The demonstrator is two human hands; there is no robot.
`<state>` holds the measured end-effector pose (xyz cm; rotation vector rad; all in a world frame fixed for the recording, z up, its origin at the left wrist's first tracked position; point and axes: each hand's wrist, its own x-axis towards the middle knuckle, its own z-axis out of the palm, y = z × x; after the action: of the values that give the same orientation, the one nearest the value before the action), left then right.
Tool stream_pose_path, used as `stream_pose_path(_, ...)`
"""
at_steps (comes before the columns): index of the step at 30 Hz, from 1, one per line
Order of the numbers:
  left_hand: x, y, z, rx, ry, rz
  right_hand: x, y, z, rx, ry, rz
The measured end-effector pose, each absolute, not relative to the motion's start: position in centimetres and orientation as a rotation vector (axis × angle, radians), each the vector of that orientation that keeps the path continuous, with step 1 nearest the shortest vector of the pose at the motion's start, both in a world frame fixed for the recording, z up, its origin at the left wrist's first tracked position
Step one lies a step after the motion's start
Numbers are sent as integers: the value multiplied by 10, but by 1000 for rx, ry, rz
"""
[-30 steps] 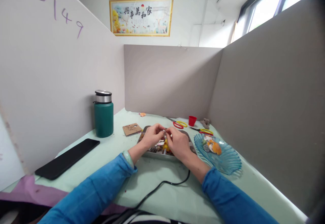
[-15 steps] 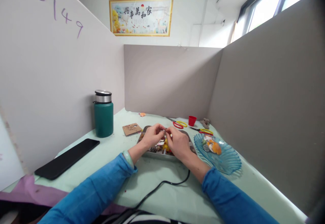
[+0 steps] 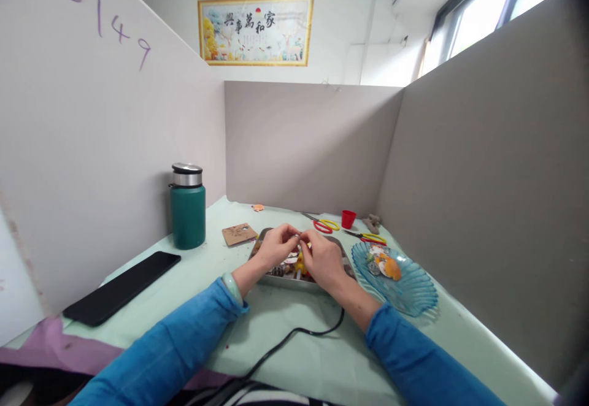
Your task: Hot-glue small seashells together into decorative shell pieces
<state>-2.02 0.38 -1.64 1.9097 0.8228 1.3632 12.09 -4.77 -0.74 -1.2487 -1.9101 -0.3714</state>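
Above a metal tray (image 3: pixel 294 283), my left hand (image 3: pixel 277 246) and my right hand (image 3: pixel 322 259) meet with their fingertips pinched close together. Something tiny may be between the fingertips, too small to name. Small mixed pieces lie in the tray beneath, among them a yellow piece (image 3: pixel 301 266) and a dark patterned piece (image 3: pixel 277 270). My hands cover much of the tray's inside. A pale green bangle (image 3: pixel 232 287) circles my left wrist.
Right of the tray sits a blue glass plate (image 3: pixel 418 292) with orange and white pieces. Behind are scissors (image 3: pixel 326 224), black-tipped snips (image 3: pixel 368 237) and a red cup (image 3: pixel 348 219). Left stand a green bottle (image 3: pixel 188 216), a black phone-like slab (image 3: pixel 124 286) and a brown card (image 3: pixel 239 234). A black cable (image 3: pixel 294 331) runs in front.
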Motion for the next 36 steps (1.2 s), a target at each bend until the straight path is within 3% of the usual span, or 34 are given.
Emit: stream_pose_path(36, -20, -2, -12, 1892, 762, 1341, 121, -47, -7, -1259, -1883, -415)
